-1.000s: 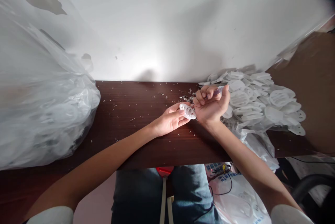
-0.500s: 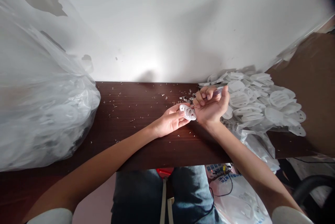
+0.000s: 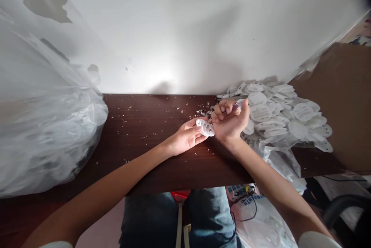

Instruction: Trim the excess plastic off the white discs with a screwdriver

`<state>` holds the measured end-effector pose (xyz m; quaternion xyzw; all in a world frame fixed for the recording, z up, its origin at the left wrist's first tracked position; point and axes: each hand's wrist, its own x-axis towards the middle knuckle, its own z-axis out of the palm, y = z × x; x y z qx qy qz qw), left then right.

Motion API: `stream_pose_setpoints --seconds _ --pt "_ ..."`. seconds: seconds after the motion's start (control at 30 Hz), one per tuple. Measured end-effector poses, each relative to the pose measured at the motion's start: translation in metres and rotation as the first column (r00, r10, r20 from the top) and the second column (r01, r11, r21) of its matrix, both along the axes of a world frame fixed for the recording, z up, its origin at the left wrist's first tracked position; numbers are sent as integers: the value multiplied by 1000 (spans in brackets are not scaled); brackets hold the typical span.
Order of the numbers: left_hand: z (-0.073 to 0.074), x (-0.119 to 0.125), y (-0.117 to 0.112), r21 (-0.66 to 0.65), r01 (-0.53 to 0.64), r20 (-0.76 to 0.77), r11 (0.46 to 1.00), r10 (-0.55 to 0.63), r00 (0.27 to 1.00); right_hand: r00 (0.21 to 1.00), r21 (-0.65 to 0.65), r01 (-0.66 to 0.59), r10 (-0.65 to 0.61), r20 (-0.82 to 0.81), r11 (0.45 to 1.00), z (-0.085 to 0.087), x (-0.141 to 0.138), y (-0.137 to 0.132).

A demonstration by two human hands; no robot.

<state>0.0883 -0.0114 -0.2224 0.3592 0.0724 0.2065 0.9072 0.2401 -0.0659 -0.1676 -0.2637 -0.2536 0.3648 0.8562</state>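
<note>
Left of a white plastic-parts heap [image 3: 274, 109], the left hand [image 3: 185, 138] pinches a white, slotted oval plastic piece [image 3: 205, 128]; the right hand [image 3: 231, 122] curls fingers around a purple-handled tool [image 3: 237, 105]. Pressed hard, it could slip into the left hand.

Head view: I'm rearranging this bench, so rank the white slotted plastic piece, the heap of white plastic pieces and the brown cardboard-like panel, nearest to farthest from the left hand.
1. White slotted piece: held in the left hand.
2. White heap: to the right, beyond the right hand.
3. Brown panel: far right, past the heap.
</note>
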Motion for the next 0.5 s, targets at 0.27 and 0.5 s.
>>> stream_pose_setpoints --seconds 0.27,0.5 --pt "0 0 0 -14 -6 -18 1000 6 1000 1000 5 -5 5 -24 1000 -2 1 1" --pt "-1 0 1 0 13 -13 1000 -13 1000 1000 3 -8 8 -27 1000 -2 1 2"
